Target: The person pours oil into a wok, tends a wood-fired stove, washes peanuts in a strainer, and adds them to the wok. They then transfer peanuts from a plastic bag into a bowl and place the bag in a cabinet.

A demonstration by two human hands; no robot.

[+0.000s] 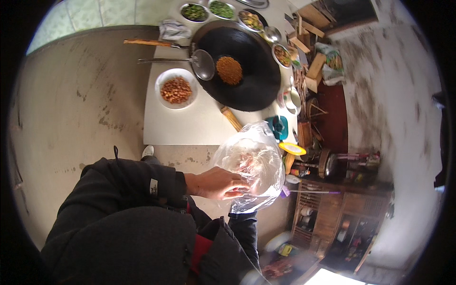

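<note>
My left hand (219,183) reaches across from the left, fingers bent and pressed on a clear plastic bag (273,183). Skin tones of my right hand (246,164) show through the crumpled bag, above its dark sleeve; the film and glare hide its fingers. Just beyond the bag lies the wooden handle (231,118) of a big black wok (259,61). A small heap of brown grainy food (230,71) rests in the wok. A metal ladle (203,65) leans over the wok's left rim, its handle pointing left.
A white bowl (175,72) of reddish peanuts stands on the white table (161,128). Several small bowls of chopped food (221,9) ring the wok. Right of the bag are a teal container (278,127) and a yellow-rimmed lid (292,148). Wooden cabinet (327,209) at lower right.
</note>
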